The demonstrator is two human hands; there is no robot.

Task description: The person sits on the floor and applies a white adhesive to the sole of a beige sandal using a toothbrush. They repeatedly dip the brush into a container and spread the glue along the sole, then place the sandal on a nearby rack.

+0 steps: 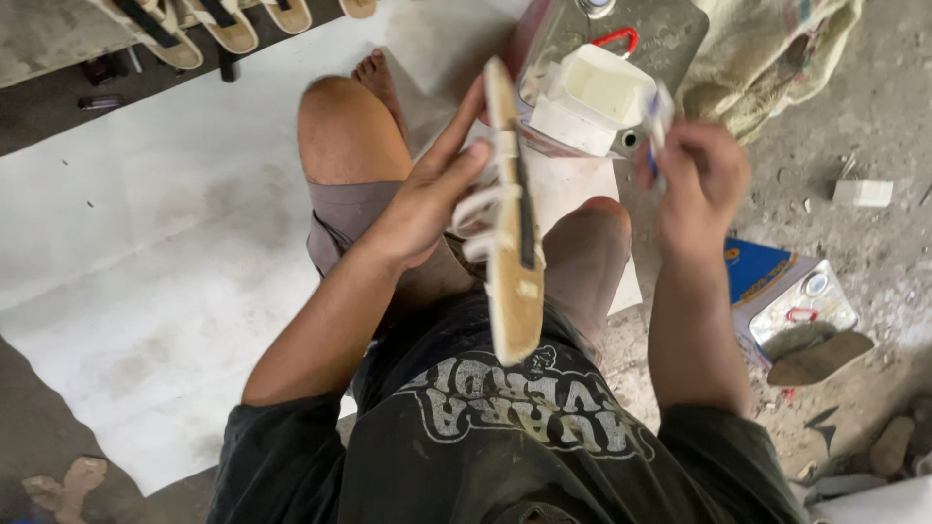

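My left hand [427, 199] grips a tan sandal [513, 281] held on edge above my lap, its white straps and a black strip showing along the side. The fingers wrap the sandal near its upper half. My right hand [701, 180] is raised to the right of the sandal, closed on a small brush with a blue-and-white handle [656, 121]. The brush is blurred. Just beyond both hands stands a metal can [660, 39] with a cut white plastic tub [597, 92] set in its opening.
I sit on a white sheet [146, 252] spread over a dirty concrete floor. Several finished sandals [209, 21] lie on a bench at top left. A second metal can [791, 296] with a sole piece on it sits at right. A cloth sack [777, 53] lies behind.
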